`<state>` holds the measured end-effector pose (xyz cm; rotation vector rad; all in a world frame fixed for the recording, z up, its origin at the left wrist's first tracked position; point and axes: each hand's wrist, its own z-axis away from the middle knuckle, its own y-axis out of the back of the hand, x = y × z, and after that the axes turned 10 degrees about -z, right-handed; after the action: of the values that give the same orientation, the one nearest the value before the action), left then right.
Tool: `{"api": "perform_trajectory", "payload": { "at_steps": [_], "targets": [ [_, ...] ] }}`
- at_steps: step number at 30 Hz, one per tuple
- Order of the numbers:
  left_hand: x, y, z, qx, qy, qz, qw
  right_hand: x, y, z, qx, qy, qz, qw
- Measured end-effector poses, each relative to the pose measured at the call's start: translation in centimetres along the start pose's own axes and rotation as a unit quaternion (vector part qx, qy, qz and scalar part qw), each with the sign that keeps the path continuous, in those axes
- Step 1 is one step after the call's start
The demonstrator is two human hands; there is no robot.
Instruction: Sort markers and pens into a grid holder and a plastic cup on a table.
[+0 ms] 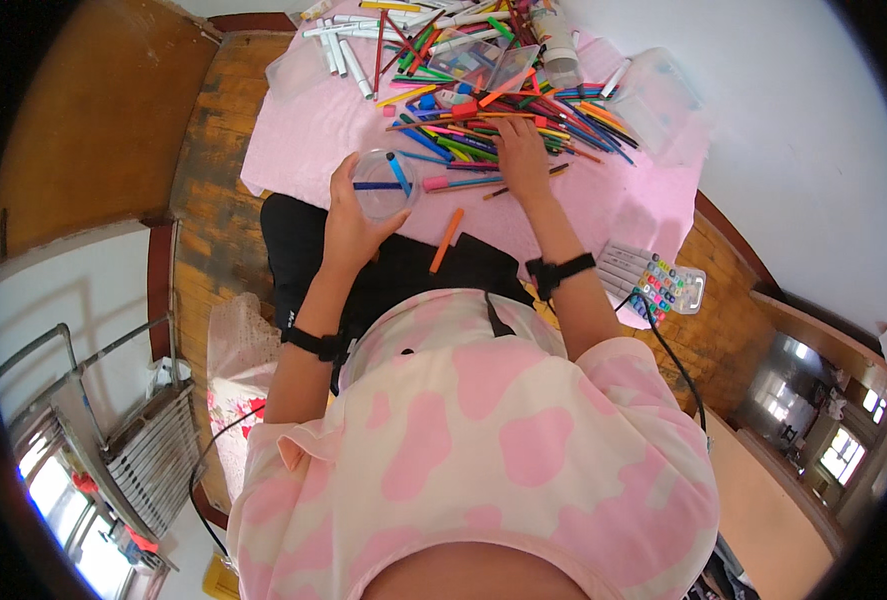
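My left hand [353,225] is wrapped around a clear round plastic container [381,204] at the near left of the pink-covered table. Inside it are a light blue pen [398,174] and a dark blue pen [372,186]. My right hand [522,154] reaches into a large pile of coloured pens and pencils [466,142]; its fingertips are among them, and whether they grip one cannot be told. An orange pen [446,241] lies by the near table edge, in front of my body. Left of my right hand is a pencil with a pink cap or eraser [436,184].
White markers [356,69] and an open clear plastic box [481,64] lie at the far side. A cylindrical tube [559,56] and clear cases [657,101] are at the far right. A marker set [638,274] sits at the near right corner. Cables run from both wrist straps.
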<state>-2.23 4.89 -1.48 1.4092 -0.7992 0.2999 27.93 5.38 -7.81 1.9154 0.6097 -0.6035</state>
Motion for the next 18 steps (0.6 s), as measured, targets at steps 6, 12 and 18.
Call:
{"api": "perform_trajectory", "payload": {
  "at_steps": [6, 12, 18],
  "targets": [
    [-0.1, -0.1, 0.0, 0.029, 0.001, 0.013, 0.999, 2.4, -1.6, -1.2, -0.111, 0.029, 0.148, 0.982],
    [0.4, 0.3, 0.0, 0.024, 0.003, -0.004, 1.000, 2.1, -1.3, -1.8, -0.084, -0.020, 0.123, 0.989],
    [0.3, 0.3, 0.1, 0.030, -0.004, 0.002, 1.000, -4.0, -0.3, 2.8, -0.346, 0.098, -0.154, 0.920]
  ]
}}
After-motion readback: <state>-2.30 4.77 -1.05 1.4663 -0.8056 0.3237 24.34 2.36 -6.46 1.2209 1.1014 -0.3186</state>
